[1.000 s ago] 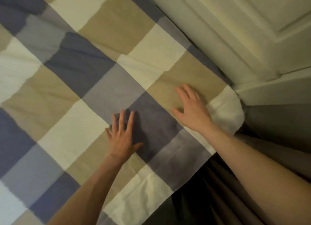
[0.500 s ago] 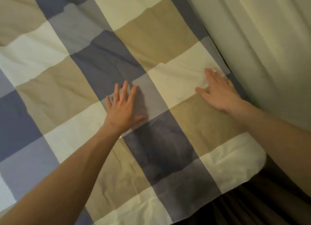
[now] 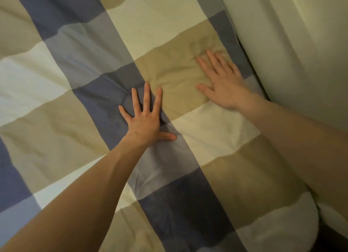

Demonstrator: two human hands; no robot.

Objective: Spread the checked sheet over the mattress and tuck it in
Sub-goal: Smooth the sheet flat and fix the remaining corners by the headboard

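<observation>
The left grip [image 3: 145, 118] and the right grip [image 3: 224, 84] lie flat, fingers spread, grasping nothing. The checked sheet [image 3: 75, 129] lies spread beneath both and around them. A pale wall [image 3: 301, 63] is just beyond the right grip.

No legible text anywhere.

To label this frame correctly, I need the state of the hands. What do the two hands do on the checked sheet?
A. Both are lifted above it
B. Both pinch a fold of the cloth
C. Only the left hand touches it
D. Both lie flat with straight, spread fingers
D: the left hand and the right hand both press flat on the checked sheet, fingers straight and spread, with no cloth gripped.
</observation>
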